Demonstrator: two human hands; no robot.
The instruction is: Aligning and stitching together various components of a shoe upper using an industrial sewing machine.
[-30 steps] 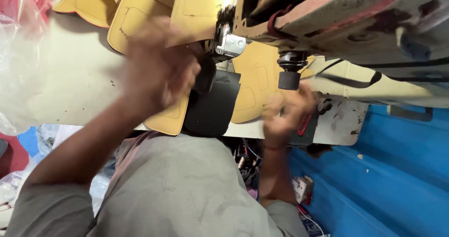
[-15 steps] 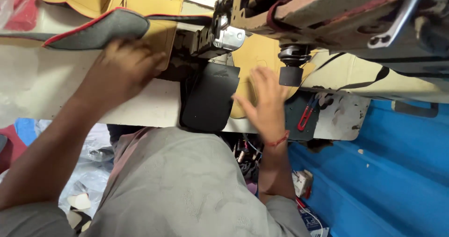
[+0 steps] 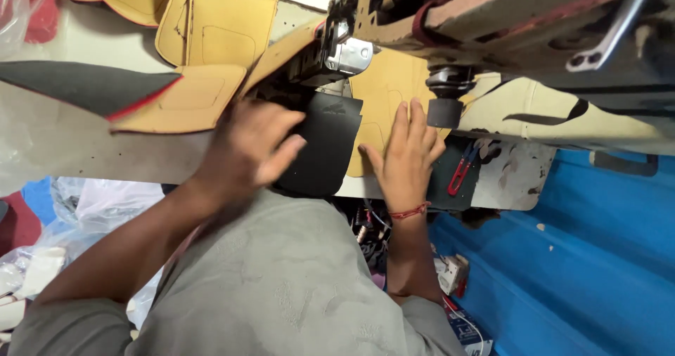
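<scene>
Left hand (image 3: 246,149) grips the black leather panel's (image 3: 325,141) edge, fingers curled; right hand (image 3: 406,156) lies flat, open on the tan leather piece (image 3: 380,92). Panel sits between them, below the grey sewing machine head (image 3: 348,50).

Left hand (image 3: 249,149) curled, palm down, right hand (image 3: 406,156) flat, fingers (image 3: 401,120) spread, forearms extended
</scene>
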